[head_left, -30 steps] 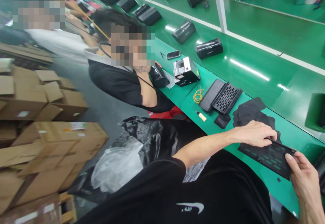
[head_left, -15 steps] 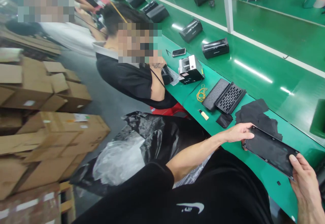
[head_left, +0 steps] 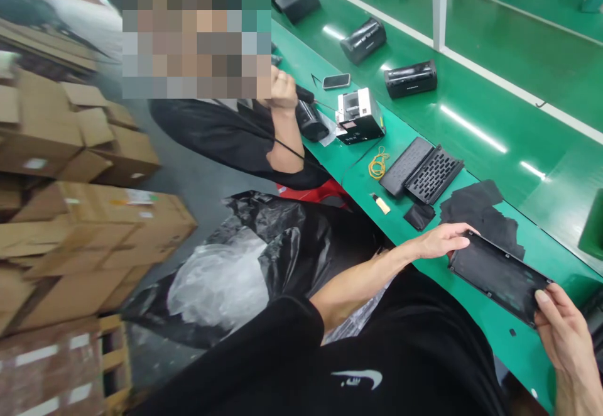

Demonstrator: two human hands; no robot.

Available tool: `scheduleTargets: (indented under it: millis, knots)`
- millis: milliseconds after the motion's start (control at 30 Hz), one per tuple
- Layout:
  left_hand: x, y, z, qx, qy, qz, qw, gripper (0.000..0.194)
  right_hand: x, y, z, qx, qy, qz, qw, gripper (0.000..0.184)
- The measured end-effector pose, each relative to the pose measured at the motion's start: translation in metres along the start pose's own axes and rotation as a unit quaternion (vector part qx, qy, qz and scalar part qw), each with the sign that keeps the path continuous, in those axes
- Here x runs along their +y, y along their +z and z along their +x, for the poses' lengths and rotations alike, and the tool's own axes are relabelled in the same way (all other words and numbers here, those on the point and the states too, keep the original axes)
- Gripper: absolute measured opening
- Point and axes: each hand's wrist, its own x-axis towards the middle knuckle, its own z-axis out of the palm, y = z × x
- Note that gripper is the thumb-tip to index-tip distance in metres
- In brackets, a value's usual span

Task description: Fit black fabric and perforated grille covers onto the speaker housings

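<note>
- Panel (head_left: 499, 278) above the front edge of the tabletop (head_left: 525, 359); probably light, stiff, crackable if twisted.
- Left grip (head_left: 441, 241) and right grip (head_left: 561, 323) each pinch a short end, likely the best hold.

Left hand (head_left: 441, 242) and right hand (head_left: 563, 322) hold a black panel (head_left: 500, 276).
</note>
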Motion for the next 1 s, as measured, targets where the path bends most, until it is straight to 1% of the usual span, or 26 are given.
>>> scheduleTargets:
  millis: [100, 200, 400, 567, 667, 767, 833, 900, 1000]
  knots:
    - [0.0, 0.0, -0.002, 0.003, 0.011, 0.003, 1.0, 0.056, 0.001, 0.0, 0.0, 0.004, 0.005, 0.001, 1.0, 0.059]
    - [-0.001, -0.003, -0.003, -0.011, 0.01, 0.036, 0.999, 0.061, 0.002, 0.001, 0.001, 0.007, 0.0, -0.003, 1.0, 0.058]
    - [-0.004, -0.007, -0.008, -0.027, 0.048, 0.09, 0.994, 0.07, -0.001, 0.002, -0.001, 0.016, 0.043, 0.024, 0.999, 0.065]
    - [-0.002, -0.01, -0.014, -0.047, 0.072, 0.121, 0.989, 0.07, -0.004, 0.002, -0.002, 0.003, 0.043, 0.024, 0.999, 0.065]
    - [0.0, -0.01, -0.017, -0.044, 0.087, 0.119, 0.988, 0.07, -0.005, 0.002, -0.003, -0.001, 0.041, 0.023, 0.999, 0.064]
    - [0.002, -0.009, -0.02, -0.028, 0.074, 0.098, 0.992, 0.071, -0.002, 0.002, -0.001, 0.002, 0.046, 0.017, 0.999, 0.064]
    - [0.0, -0.008, -0.021, -0.02, 0.06, 0.063, 0.996, 0.074, 0.001, 0.001, 0.001, 0.002, 0.039, 0.012, 0.999, 0.062]
    - [-0.004, -0.008, -0.02, -0.01, 0.053, 0.013, 0.998, 0.077, 0.005, 0.0, 0.004, 0.0, 0.019, 0.006, 1.0, 0.06]
    - [-0.017, -0.011, -0.018, 0.008, 0.049, -0.059, 0.997, 0.082, 0.009, 0.002, 0.006, -0.011, 0.001, 0.001, 1.0, 0.057]
